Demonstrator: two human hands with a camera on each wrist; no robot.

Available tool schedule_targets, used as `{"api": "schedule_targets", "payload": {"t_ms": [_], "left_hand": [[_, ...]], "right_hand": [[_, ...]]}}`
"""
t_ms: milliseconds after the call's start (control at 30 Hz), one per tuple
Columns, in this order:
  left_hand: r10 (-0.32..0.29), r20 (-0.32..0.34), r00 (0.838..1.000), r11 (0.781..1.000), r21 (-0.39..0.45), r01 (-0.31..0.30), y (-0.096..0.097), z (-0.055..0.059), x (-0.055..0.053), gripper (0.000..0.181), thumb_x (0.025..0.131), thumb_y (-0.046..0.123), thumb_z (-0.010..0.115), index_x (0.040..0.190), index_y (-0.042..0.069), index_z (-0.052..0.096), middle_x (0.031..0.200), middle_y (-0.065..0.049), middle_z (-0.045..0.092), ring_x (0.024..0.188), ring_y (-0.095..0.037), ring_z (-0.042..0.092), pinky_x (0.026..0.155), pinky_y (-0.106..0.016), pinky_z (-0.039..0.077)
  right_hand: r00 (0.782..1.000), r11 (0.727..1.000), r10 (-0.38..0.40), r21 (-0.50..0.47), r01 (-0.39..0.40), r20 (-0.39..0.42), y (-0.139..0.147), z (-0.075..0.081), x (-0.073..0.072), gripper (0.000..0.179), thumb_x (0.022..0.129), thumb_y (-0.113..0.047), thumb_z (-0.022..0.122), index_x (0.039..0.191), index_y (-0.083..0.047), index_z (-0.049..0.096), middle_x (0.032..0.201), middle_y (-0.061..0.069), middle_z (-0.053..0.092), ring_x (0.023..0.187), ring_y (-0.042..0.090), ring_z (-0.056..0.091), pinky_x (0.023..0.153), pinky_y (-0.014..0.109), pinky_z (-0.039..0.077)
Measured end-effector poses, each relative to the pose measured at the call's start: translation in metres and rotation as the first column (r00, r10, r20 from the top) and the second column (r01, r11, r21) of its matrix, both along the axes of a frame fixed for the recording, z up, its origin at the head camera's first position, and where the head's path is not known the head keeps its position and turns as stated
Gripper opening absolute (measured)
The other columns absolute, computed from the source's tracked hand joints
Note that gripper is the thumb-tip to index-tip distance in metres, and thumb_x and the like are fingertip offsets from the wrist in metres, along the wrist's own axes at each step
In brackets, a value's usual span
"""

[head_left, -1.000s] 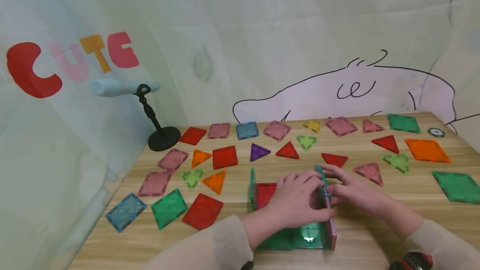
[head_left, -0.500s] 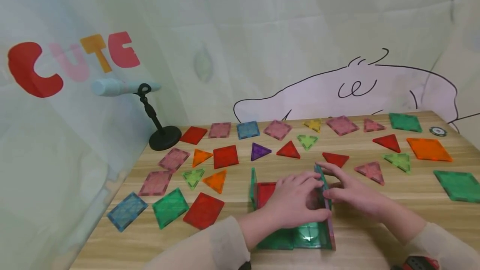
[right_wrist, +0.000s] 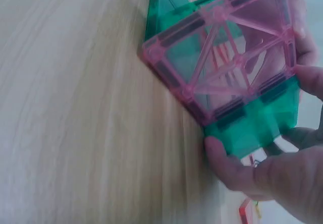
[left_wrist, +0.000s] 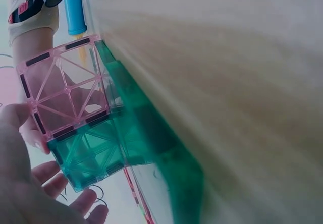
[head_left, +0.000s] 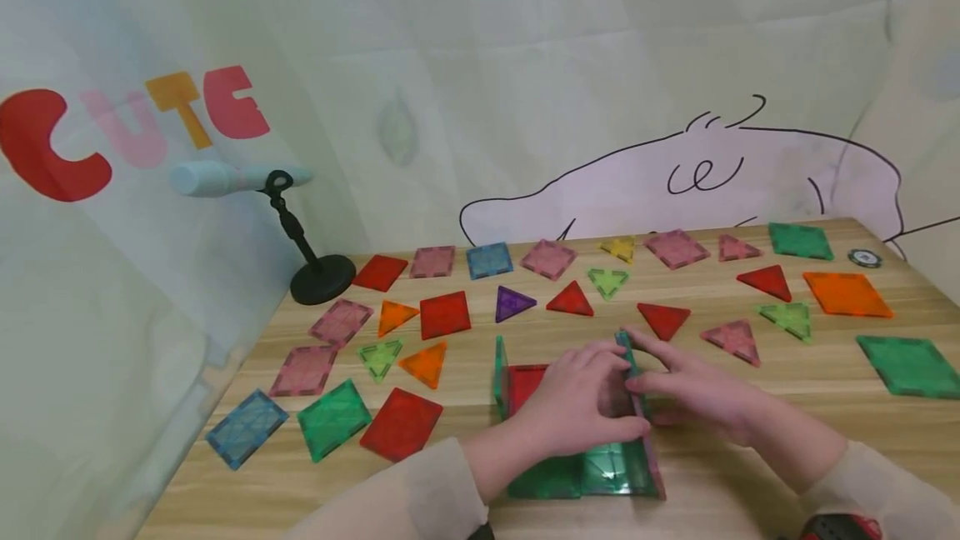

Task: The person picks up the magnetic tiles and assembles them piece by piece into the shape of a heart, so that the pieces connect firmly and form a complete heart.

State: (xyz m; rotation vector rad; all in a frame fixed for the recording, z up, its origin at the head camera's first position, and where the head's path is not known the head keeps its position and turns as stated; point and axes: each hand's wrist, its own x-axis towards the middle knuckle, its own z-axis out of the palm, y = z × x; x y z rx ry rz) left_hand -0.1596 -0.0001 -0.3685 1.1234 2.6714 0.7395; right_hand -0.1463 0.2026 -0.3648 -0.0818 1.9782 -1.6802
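Observation:
A partly walled structure of clear magnetic tiles stands on the table, with green tiles [head_left: 545, 480] flat at its front. Inside it, a red tile [head_left: 522, 383] shows behind my left hand [head_left: 573, 407], and a green tile [head_left: 500, 373] stands upright on the left. The right wall joins a pink tile [right_wrist: 239, 60] and a green tile [right_wrist: 265, 118] edge to edge. From the inner side my left hand touches this wall, its thumb at the pink tile's edge and its fingers spread by the green one. My right hand [head_left: 693, 386] pinches the green tile from outside.
Loose square and triangular tiles lie spread over the wooden table, among them a red square [head_left: 401, 425], a purple triangle [head_left: 513, 303] and an orange rectangle [head_left: 847, 295]. A black stand [head_left: 322, 277] holds a light-blue cylinder at the back left. A printed cloth hangs behind.
The head view has shifted slightly. My right hand's fingers have shifted a little on the right wall; my left hand stays at its inner side.

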Motion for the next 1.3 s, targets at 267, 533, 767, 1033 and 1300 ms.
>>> {"api": "schedule_targets", "payload": {"t_ms": [267,533,767,1033,1300], "left_hand": [[-0.019,0.095,0.995,0.997,0.082,0.011,-0.004,-0.002,-0.003,0.067,0.083,0.058,0.060,0.135,0.020,0.042,0.142,0.009,0.034,0.130,-0.011,0.033,0.102,-0.034,0.037],[-0.034,0.208,0.977,0.986,0.164,-0.001,-0.012,-0.004,-0.004,0.067,0.082,0.051,0.066,0.135,0.018,0.041,0.143,0.009,0.031,0.129,-0.010,0.033,0.101,-0.033,0.037],[-0.033,0.211,0.977,0.984,0.177,-0.005,-0.015,-0.006,-0.004,0.065,0.082,0.049,0.067,0.134,0.019,0.041,0.143,0.009,0.031,0.130,-0.010,0.032,0.103,-0.034,0.036],[-0.040,0.227,0.973,0.984,0.179,-0.002,-0.017,-0.008,-0.006,0.064,0.081,0.049,0.067,0.133,0.021,0.042,0.144,0.011,0.031,0.130,-0.010,0.032,0.102,-0.035,0.036],[-0.023,0.297,0.955,0.985,0.170,-0.029,-0.020,-0.009,-0.008,0.065,0.081,0.049,0.068,0.135,0.024,0.040,0.144,0.008,0.031,0.128,-0.012,0.036,0.101,-0.036,0.039]], "right_hand": [[0.999,0.997,-0.033,0.072,0.035,-0.041,-0.005,0.002,0.002,0.079,0.090,-0.029,0.063,0.151,-0.029,0.013,0.153,0.019,0.006,0.131,0.044,0.025,0.089,0.054,0.045],[0.994,0.989,-0.080,0.122,0.089,-0.075,-0.014,0.000,0.005,0.078,0.087,-0.027,0.065,0.150,-0.027,0.019,0.147,0.028,0.014,0.127,0.049,0.029,0.088,0.055,0.045],[0.991,0.980,-0.102,0.162,0.115,-0.087,-0.019,-0.002,0.006,0.079,0.087,-0.029,0.066,0.151,-0.023,0.019,0.143,0.035,0.022,0.129,0.050,0.027,0.089,0.053,0.045],[0.991,0.973,-0.100,0.201,0.117,-0.092,-0.021,-0.003,0.009,0.080,0.086,-0.032,0.066,0.150,-0.019,0.020,0.130,0.028,0.048,0.114,0.034,0.052,0.090,0.051,0.045],[0.994,0.968,-0.079,0.231,0.093,-0.069,-0.024,-0.001,0.007,0.083,0.084,-0.035,0.068,0.150,-0.021,0.021,0.137,0.031,0.038,0.118,0.037,0.047,0.088,0.053,0.046]]}}
